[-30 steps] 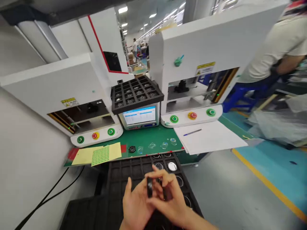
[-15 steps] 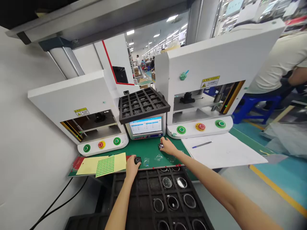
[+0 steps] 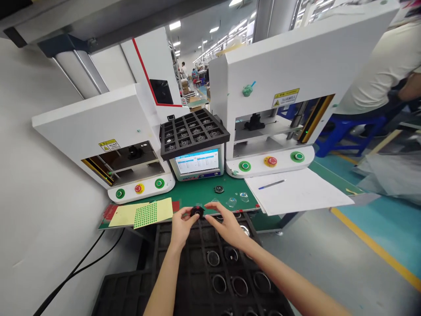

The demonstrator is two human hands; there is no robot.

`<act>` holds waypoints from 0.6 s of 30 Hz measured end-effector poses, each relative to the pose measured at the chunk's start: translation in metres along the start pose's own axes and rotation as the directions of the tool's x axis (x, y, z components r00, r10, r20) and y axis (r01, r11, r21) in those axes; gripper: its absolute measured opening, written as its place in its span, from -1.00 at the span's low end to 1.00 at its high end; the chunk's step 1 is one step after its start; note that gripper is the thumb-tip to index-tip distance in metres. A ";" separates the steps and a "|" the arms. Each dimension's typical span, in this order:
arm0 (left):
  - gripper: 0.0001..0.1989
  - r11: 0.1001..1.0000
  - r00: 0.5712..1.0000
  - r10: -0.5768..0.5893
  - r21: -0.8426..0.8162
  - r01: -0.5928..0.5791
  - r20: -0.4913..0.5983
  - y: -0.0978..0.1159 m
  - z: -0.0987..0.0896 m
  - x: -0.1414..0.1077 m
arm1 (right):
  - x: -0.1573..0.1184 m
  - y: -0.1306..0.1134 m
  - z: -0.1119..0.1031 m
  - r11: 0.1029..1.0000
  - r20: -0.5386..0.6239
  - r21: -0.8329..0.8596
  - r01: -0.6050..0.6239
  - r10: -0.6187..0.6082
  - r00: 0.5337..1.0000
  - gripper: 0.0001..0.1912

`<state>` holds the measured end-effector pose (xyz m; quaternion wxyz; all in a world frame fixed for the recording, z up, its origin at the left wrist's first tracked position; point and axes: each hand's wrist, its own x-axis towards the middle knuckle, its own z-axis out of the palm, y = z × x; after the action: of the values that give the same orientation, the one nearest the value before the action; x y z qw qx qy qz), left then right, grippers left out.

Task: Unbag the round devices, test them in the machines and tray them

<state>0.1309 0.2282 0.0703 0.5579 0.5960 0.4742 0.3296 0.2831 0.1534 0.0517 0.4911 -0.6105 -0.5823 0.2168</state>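
Note:
My left hand (image 3: pixel 183 224) is closed on a small round black watch case (image 3: pixel 197 212), pinched between thumb and fingers over the table's front edge. Just to its right is my right hand (image 3: pixel 225 221), thumb and forefinger apart beside the case; whether a fingertip touches it I cannot tell. A second round black watch case (image 3: pixel 219 189) lies by itself on the green tabletop (image 3: pixel 194 193), in front of the monitor. Below my hands, a black compartment tray (image 3: pixel 194 272) holds several round, glass-like watch parts with pale rims (image 3: pixel 219 284).
Two white presses (image 3: pixel 141 192) (image 3: pixel 270 161) with buttons flank a monitor (image 3: pixel 197 163), on which a tray of watch parts (image 3: pixel 195 134) rests. Yellow sheets with green dots (image 3: pixel 146 214) lie left; clear film scraps (image 3: pixel 231 202), white paper (image 3: pixel 292 193) and a pen (image 3: pixel 272 184) lie right. A person sits far right.
My right hand has let go of the watch case now lying on the table and come back toward my left hand. My left hand has raised its watch case slightly and brought it nearer the middle.

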 end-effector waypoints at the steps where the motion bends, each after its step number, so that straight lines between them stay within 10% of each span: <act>1: -0.64 0.998 0.999 0.006 -0.060 -0.003 0.041 0.010 0.003 -0.018 | -0.012 -0.013 -0.003 0.999 -0.016 0.042 0.017 -0.016 1.000 -0.74; 8: -0.66 0.755 0.882 0.031 -0.590 0.288 0.470 0.057 0.017 -0.115 | -0.068 -0.085 -0.028 0.825 -0.168 0.499 0.264 -0.207 0.964 -0.55; 18: -0.77 0.574 0.867 0.030 -0.719 0.392 0.497 0.065 0.032 -0.149 | -0.091 -0.092 -0.037 0.728 -0.177 0.620 0.293 -0.234 0.956 -0.36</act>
<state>0.1241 0.0825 0.1493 0.8914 0.2862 0.1895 0.2960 0.2478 0.0418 0.1177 0.7196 -0.3265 -0.5324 0.3034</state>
